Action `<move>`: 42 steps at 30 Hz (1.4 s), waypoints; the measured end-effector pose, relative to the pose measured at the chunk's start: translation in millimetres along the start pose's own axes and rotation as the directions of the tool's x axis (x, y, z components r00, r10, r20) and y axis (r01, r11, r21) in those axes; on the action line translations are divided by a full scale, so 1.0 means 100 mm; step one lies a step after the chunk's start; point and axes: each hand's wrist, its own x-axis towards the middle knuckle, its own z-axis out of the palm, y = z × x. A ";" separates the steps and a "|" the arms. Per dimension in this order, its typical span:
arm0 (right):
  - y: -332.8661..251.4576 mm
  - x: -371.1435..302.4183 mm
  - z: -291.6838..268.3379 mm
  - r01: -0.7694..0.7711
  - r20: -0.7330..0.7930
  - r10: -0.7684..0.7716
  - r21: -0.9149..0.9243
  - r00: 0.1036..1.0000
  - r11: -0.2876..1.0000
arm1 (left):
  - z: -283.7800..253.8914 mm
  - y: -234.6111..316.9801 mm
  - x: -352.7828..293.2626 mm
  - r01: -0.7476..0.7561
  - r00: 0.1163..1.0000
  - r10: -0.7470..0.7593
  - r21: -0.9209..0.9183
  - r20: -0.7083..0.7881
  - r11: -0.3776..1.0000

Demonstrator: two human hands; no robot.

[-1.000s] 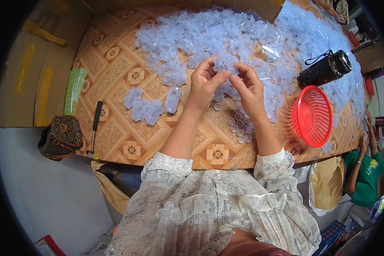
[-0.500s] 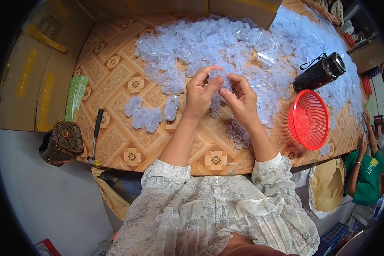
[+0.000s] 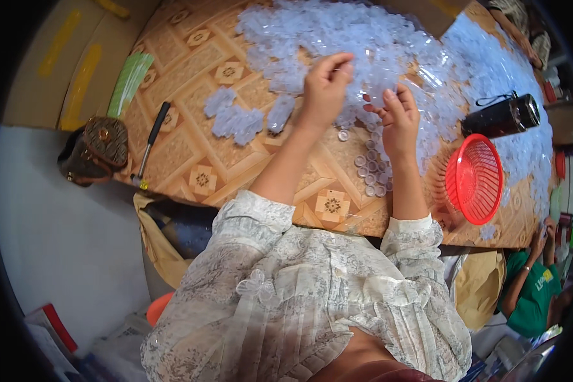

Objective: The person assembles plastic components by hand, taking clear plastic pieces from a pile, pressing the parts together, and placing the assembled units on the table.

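Over the near edge of a large heap of clear plastic pieces [image 3: 337, 38], my left hand [image 3: 326, 89] is raised with its fingers bent together. Whatever it may pinch cannot be made out. My right hand [image 3: 400, 121] is a little to the right and nearer to me, thumb and fingertips closed. Any clear piece in it blends into the heap behind. Several small round clear caps [image 3: 371, 169] lie on the patterned table just below and left of my right hand. Left of my left forearm lie a small cluster of clear pieces [image 3: 235, 121] and a single clear container [image 3: 280, 113].
A red basket [image 3: 474, 178] and a black flask [image 3: 500, 116] stand at the right. To the left are a hammer [image 3: 151, 143], a brown bag [image 3: 95, 153], a green-white strip [image 3: 131, 84] and a cardboard box [image 3: 38, 76]. Co-workers are at the right side.
My hands, together half a second ago, have moved apart; the left has gone farther out over the heap. The whole view has shifted and tilted slightly.
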 end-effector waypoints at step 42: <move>-0.06 -0.32 0.49 -0.349 0.388 0.447 -0.299 0.806 0.888 | -1.74 0.76 -0.08 -0.157 0.941 -0.169 0.821 0.293 0.549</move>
